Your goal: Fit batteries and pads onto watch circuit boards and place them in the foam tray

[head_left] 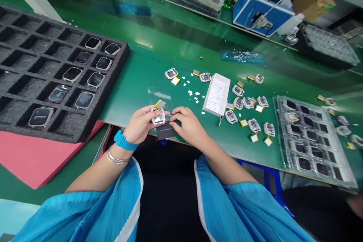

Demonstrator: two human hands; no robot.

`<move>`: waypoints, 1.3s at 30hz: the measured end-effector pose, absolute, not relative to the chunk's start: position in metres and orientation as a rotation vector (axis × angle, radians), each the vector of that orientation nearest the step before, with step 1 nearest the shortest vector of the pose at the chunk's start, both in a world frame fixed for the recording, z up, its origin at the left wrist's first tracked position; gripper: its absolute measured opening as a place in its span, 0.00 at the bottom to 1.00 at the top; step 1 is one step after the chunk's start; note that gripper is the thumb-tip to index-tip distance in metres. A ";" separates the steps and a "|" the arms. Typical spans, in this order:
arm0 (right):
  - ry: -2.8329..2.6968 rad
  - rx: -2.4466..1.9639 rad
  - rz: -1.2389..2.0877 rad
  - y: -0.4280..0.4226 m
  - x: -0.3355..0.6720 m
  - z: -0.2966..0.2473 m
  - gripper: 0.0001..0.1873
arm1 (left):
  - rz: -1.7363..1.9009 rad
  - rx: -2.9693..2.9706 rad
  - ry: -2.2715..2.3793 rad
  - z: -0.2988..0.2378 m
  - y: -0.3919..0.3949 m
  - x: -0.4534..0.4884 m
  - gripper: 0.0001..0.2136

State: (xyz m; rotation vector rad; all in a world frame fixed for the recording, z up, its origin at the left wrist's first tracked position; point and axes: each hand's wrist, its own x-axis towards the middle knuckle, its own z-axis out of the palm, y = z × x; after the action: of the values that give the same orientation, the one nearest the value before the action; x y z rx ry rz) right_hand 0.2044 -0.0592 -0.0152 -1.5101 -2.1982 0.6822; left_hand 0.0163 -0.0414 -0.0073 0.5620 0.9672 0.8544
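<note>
The black foam tray (17, 83) on your left holds nine watches (72, 74) (all screens up). Your left hand (140, 123) grips one watch body (159, 117) at the green table's (136, 83) near edge. Your right hand (188, 124), fingers curled narrow, presses one dark sheet (166, 132). Two loose bodies (171, 73) lie left of the one white box (217, 94), about seven right of it.

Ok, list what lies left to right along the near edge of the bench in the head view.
Black foam tray, left hand holding a watch module, right hand, white box, loose watch modules, clear plastic tray.
</note>
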 end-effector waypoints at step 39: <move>-2.041 -1.156 0.624 -0.057 0.190 0.010 0.05 | 0.834 0.635 0.958 -0.003 -0.045 0.026 0.14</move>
State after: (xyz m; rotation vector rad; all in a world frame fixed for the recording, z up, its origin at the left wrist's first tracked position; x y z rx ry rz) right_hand 0.1896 -0.0572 0.0100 -1.1556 -2.0415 0.6235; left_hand 0.0256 -0.0445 -0.0026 0.6353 0.9577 0.8339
